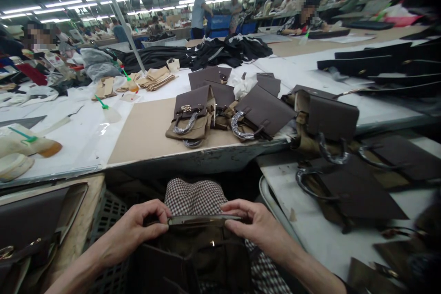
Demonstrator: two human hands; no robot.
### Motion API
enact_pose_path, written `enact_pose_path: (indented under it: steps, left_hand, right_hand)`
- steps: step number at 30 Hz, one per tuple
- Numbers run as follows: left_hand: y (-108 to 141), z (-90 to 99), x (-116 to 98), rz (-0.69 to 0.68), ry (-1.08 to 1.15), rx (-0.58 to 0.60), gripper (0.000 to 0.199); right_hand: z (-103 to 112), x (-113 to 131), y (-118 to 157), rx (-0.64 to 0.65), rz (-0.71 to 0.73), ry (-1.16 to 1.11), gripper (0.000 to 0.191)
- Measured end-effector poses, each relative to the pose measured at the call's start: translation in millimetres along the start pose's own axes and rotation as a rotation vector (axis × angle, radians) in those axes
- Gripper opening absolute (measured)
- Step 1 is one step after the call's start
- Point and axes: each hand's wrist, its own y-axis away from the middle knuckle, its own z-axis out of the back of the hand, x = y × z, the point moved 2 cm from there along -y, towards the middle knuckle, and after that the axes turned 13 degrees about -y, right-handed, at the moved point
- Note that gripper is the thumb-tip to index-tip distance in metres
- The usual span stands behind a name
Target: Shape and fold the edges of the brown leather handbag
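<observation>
A dark brown and olive handbag rests on my lap, over checked cloth. My left hand pinches the left end of the bag's top edge between thumb and fingers. At the right end of that same edge, my right hand grips with thumb below and fingers above. The edge runs almost level between the two hands, and a small shiny metal piece shows on the bag below it. The bag's lower part is dark and hard to make out.
Several brown handbags with wrapped handles lie on the worktable ahead. More bags cover a side table at right. Another bag sits at left beside a plastic crate. Glue bottles stand at left; co-workers sit beyond.
</observation>
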Motion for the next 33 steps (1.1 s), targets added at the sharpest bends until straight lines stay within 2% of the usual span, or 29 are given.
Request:
enact_pose_path:
  steps: [7, 13, 21, 27, 33]
  left_hand:
    - [-3.3, -4.0, 5.0, 0.078, -0.027, -0.054, 0.011]
    - [-3.0, -4.1, 5.0, 0.120, -0.016, -0.091, 0.011]
    - [0.7, -1.6, 6.9, 0.106, -0.015, -0.094, 0.013]
    - [-1.4, -2.0, 5.8, 0.076, 0.025, -0.107, 0.010]
    - [-2.8, -4.9, 7.8, 0.101, 0.040, -0.113, 0.010]
  right_hand:
    - [-9.1, -5.1, -4.5, -0.068, 0.102, 0.193, 0.026]
    - [-14.4, 3.3, -12.7, 0.112, 0.138, 0.250, 0.025]
    - [-16.9, 2.8, -25.2, 0.172, 0.150, 0.277, 0.031]
    - [-19.7, 2.5, -26.0, 0.157, 0.231, 0.399, 0.039]
    - [-25.7, 2.7, -27.0, 0.105, 0.258, 0.445, 0.036]
